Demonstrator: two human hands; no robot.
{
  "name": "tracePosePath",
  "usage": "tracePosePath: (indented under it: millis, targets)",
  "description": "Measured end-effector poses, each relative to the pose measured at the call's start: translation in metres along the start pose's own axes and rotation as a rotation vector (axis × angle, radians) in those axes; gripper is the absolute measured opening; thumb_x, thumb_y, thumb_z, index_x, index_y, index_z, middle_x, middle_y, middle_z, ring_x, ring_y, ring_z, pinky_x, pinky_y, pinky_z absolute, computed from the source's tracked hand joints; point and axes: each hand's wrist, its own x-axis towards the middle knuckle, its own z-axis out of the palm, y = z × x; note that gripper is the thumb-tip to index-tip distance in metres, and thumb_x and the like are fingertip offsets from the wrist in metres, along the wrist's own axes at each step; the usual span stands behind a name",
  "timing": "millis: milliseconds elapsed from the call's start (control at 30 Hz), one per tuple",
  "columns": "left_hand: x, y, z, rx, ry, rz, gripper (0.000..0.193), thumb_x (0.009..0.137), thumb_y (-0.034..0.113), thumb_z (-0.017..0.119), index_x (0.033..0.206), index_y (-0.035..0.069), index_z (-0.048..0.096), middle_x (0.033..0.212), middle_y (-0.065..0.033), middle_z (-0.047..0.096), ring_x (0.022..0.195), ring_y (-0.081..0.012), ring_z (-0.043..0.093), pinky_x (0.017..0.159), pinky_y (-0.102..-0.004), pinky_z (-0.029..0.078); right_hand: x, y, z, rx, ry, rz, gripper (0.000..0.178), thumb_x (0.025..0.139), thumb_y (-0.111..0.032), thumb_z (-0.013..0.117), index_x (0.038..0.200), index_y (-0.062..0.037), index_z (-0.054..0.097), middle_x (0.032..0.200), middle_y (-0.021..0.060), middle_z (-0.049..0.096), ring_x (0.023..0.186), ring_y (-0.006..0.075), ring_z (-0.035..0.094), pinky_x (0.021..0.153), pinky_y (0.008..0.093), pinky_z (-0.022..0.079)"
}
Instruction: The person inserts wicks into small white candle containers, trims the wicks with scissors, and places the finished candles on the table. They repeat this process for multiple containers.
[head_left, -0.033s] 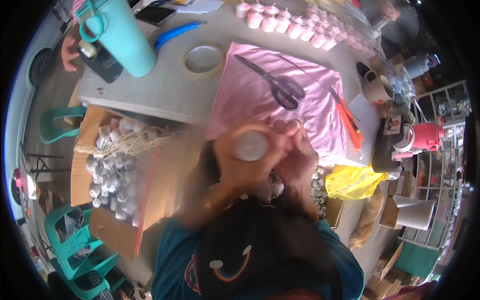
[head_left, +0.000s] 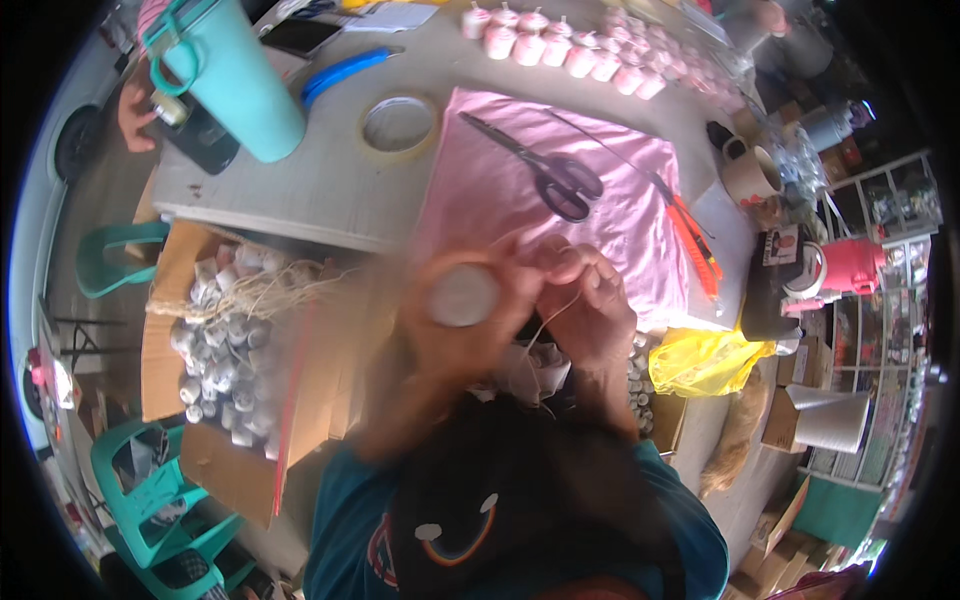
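Pink cloth [head_left: 480,180] beyond round white piece [head_left: 464,295] in left fingers [head_left: 508,293], string [head_left: 546,323] in right fingers [head_left: 601,287]

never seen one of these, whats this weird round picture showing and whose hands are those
There is no robot here, just the person wearing the camera, working bare-handed. It sits on their head, looking down, and its fisheye lens bends straight edges. The left hand appears to hold a round whitish object, too blurred to identify. A thin pale strand hangs by the right hand. On the table ahead are a pink cloth, dark scissors, an orange tool, a tape roll and a turquoise tumbler.
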Motion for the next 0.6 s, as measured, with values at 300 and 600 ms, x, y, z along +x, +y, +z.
tracePosePath:
  millis: [300,600]
  targets:
    - [0.012,0.010,-0.057,0.567,-0.112,0.089,0.027,0.079,0.003,0.068,0.103,0.000,0.057,0.089,-0.0067,0.056,0.084,-0.0137,0.057,0.083,-0.0299,0.049,0.086,-0.061,0.001,-2.065,0.033,-0.127,0.035,0.081,-0.024,0.066,0.111,-0.0065,0.062,0.120,0.0113,0.059,0.115,0.0293,0.053,0.097,0.0511,0.040]
    - [0.015,-0.011,-0.030,0.523,-0.324,0.089,0.039,0.071,0.006,0.076,0.107,0.005,0.061,0.097,-0.0092,0.061,0.085,-0.0214,0.060,0.075,-0.0313,0.047,0.096,-0.060,0.011,-2.271,0.049,-0.156,0.031,0.079,-0.022,0.068,0.106,-0.0079,0.063,0.096,0.0139,0.063,0.093,0.0327,0.060,0.080,0.0468,0.046]
